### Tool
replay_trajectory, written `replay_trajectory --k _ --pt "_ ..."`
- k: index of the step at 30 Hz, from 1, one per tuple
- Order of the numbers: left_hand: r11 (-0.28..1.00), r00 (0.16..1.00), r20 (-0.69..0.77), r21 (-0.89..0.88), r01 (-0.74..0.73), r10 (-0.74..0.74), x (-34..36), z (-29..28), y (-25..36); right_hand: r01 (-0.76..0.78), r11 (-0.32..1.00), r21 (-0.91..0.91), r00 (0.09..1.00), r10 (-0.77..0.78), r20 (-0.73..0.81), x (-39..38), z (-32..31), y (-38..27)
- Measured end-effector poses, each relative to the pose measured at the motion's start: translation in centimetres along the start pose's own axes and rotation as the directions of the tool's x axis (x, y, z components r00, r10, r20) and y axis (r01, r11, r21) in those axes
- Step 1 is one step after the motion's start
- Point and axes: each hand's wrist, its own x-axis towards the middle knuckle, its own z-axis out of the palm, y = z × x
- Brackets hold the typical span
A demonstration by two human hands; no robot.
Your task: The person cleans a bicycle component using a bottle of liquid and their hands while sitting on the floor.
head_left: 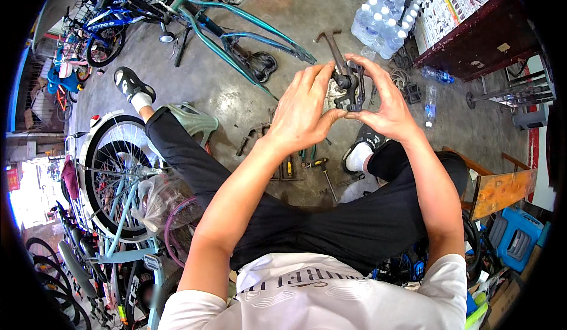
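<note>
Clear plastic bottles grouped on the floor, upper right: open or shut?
Shut where visible: white caps top the clear plastic bottles; some tops are unclear.

2 hands (302, 110) (390, 110), 2 shoes (133, 84) (370, 135).

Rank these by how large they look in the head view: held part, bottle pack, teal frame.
1. Teal frame
2. Bottle pack
3. Held part, clearly smallest despite being nearer the camera

Dark metal part (348, 88), compact and knobbly
Framed between the left hand (304, 108) and the right hand (390, 108), above the floor; a rounded knob shows near its middle, its black surface looks worn.
</note>
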Motion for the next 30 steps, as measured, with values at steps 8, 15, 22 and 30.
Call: replay_trajectory --k 8,15,22,30 --pt "0.997 1.000 -0.016 -0.080 -0.012 0.010 -0.3 0.3 -1.1 0.121 0.983 -0.136 0.993 -0.121 0.009 0.5 -0.2 -0.4" --pt "0.986 0.985 -0.068 0.074 -0.151 0.156 -0.4 -0.4 -1.0 0.219 0.953 -0.211 0.976 -0.216 0.041 0.2 0.0 -0.1" --pt "0.933 0.947 -0.114 0.241 -0.267 0.301 -0.3 -0.7 -1.3 0.197 0.915 -0.353 0.980 -0.196 0.040 0.4 -0.2 -1.1" --pt "0.881 0.949 -0.044 0.386 -0.273 0.313 -0.4 -1.2 -1.1 0.171 0.846 -0.506 0.982 -0.186 0.021 0.2 0.4 -1.7"
